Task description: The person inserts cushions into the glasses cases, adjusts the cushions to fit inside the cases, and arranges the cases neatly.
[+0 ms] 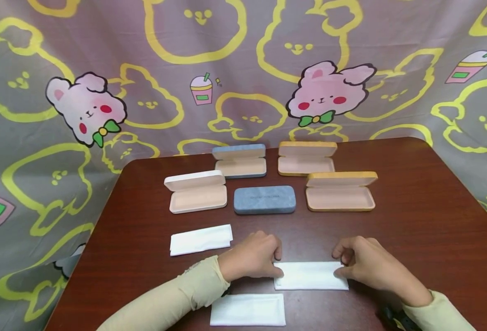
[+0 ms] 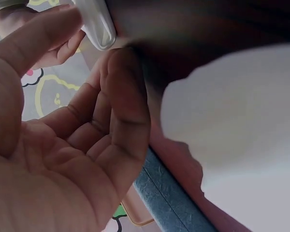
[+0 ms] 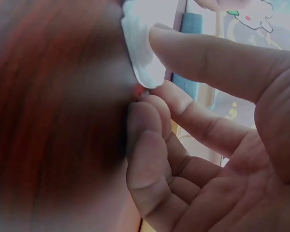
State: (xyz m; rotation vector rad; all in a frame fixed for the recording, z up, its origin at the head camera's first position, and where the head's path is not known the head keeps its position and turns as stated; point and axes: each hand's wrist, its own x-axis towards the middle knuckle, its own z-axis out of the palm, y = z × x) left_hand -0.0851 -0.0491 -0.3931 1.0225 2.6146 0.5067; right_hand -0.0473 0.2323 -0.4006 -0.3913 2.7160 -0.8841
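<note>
A white folded cloth (image 1: 309, 276) lies on the table between both hands. At its left end, my left hand (image 1: 253, 255) pinches it, the thumb on top and the other fingers curled by the edge. My right hand (image 1: 365, 264) pinches the opposite end in the same manner. In the left wrist view, the cloth's rounded end (image 2: 100, 29) shows beside the thumb. The right wrist view has the right thumb (image 3: 203, 55) on the cloth (image 3: 147, 43), with the index finger by its edge. How far the fingers reach beneath is hidden.
Another folded white cloth (image 1: 247, 310) lies nearer, front left, and a third (image 1: 201, 240) farther left. Behind stand a closed blue glasses case (image 1: 264, 200) and open ones: white (image 1: 198, 197), blue (image 1: 240, 168), yellow (image 1: 340, 198) and another yellow (image 1: 305, 165). A patterned curtain (image 1: 243, 69) hangs behind the table (image 1: 425, 220).
</note>
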